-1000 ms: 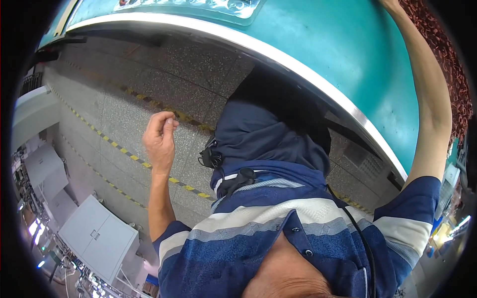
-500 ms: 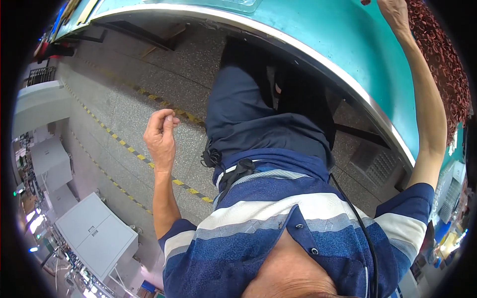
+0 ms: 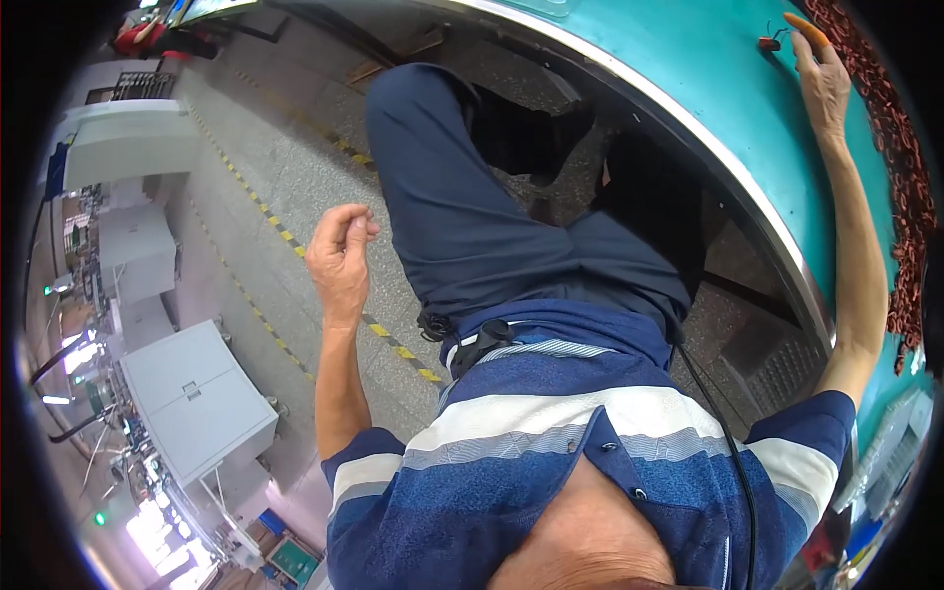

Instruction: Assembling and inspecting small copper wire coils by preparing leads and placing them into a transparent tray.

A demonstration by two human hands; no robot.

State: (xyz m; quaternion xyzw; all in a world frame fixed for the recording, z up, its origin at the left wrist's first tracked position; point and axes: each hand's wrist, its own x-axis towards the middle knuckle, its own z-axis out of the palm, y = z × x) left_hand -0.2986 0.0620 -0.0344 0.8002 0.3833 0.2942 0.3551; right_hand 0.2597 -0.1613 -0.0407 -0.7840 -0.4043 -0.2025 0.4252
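My left hand (image 3: 341, 258) is raised beside my thigh, away from the table. Its fingers curl in against the thumb, and nothing shows between them. Over the teal tabletop (image 3: 708, 74), my right hand (image 3: 824, 87) has an orange finger cover (image 3: 808, 30) on one outstretched finger. Just left of its fingertips lies a small dark red part with thin black leads (image 3: 770, 43). A narrow gap seems to part it from the fingers. Along the table's right side spreads a long heap of small dark red curled parts (image 3: 900, 187), close to my right forearm.
A pale metal rim (image 3: 728, 172) edges the curved table above my legs. A clear plastic tray (image 3: 890, 447) is by my right elbow. White cabinets (image 3: 197, 393) stand at the left, beyond yellow and black floor tape (image 3: 285, 236). Another person (image 3: 138, 39) is far off at upper left.
The view has shifted, bringing more of the right hand into sight. Its orange-covered finger and the small red part now show. My left hand keeps its curled pose.
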